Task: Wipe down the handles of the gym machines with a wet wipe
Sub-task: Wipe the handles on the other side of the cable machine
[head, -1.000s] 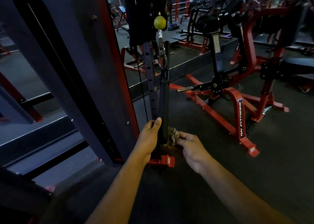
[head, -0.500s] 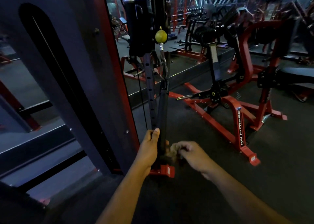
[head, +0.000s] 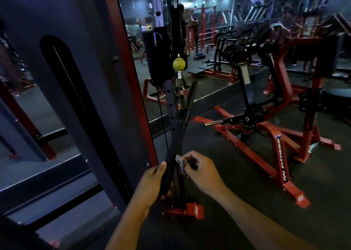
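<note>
The handle (head: 171, 166) now tilts left; our left hand (head: 152, 185) grips it, our right hand's (head: 202, 171) fingers pinching the wipe (head: 180, 161) against it.

I see the long black handle (head: 171, 154) hanging tilted from the cable, its lower end gripped in my left hand (head: 152, 185); the crumpled pale wet wipe (head: 180, 161) touches its right side.
</note>
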`<action>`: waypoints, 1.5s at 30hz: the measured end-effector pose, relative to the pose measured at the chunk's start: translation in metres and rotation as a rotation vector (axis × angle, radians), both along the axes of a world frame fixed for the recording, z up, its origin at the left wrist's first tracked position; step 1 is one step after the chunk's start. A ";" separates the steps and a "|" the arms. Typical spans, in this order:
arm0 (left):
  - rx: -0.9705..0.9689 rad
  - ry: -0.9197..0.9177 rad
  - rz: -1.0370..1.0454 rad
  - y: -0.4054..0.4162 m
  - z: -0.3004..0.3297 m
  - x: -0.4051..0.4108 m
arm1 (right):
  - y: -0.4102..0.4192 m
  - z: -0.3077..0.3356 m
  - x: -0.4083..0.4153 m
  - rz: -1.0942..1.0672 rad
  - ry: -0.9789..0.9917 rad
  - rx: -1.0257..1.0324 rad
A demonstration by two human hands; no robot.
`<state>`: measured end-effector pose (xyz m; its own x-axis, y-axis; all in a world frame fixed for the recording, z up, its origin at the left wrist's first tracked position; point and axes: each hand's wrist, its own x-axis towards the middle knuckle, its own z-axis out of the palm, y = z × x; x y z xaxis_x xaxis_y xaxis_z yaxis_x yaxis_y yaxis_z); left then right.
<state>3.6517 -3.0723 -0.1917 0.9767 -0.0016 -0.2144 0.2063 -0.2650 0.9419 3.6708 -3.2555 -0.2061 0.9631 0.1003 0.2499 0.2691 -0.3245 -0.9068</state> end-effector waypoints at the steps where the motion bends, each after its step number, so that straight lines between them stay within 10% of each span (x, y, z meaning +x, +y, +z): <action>1: 0.084 -0.059 0.027 0.004 0.002 0.008 | -0.005 0.002 0.003 0.005 0.000 0.015; 11: 0.924 -0.465 0.004 -0.067 0.062 0.084 | -0.070 0.018 0.053 -0.111 -0.026 0.170; 19: 1.210 -0.128 -0.046 -0.088 0.058 0.166 | -0.145 0.019 0.102 -0.099 -0.195 0.003; 30: 0.873 0.020 -0.128 -0.084 0.042 0.203 | -0.094 0.035 0.256 0.118 -0.914 -0.643; 36: 0.640 0.049 -0.143 -0.072 0.036 0.209 | -0.078 0.016 0.267 0.150 -0.879 -0.688; 45: 0.792 -0.027 -0.061 -0.072 0.012 0.236 | -0.063 0.004 0.285 0.150 -0.752 -0.596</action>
